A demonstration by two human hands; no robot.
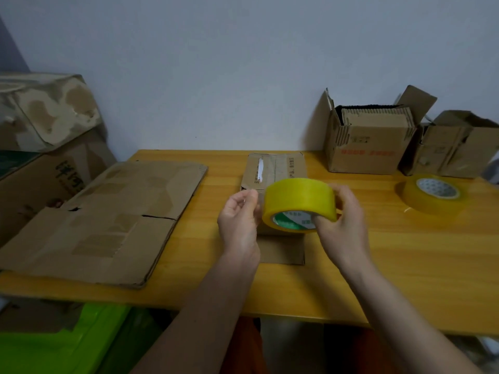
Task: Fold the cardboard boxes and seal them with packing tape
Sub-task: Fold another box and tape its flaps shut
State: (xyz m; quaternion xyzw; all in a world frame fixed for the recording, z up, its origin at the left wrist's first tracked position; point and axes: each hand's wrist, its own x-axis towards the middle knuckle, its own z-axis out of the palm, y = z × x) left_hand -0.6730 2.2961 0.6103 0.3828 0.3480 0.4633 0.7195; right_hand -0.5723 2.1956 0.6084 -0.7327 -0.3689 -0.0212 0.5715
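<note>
Gripping yellow tape roll [299, 201]: right hand [343, 225]; left hand [240, 220] pinching its end.

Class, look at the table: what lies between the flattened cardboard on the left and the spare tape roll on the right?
In the head view, the small box, with both hands holding the yellow tape roll above it.

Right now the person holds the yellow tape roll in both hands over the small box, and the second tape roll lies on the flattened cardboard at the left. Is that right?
Not quite. The head view shows the second tape roll lying on the bare wooden table at the right, not on the flattened cardboard. The rest holds: left hand and right hand hold the yellow tape roll over the small box.
</note>
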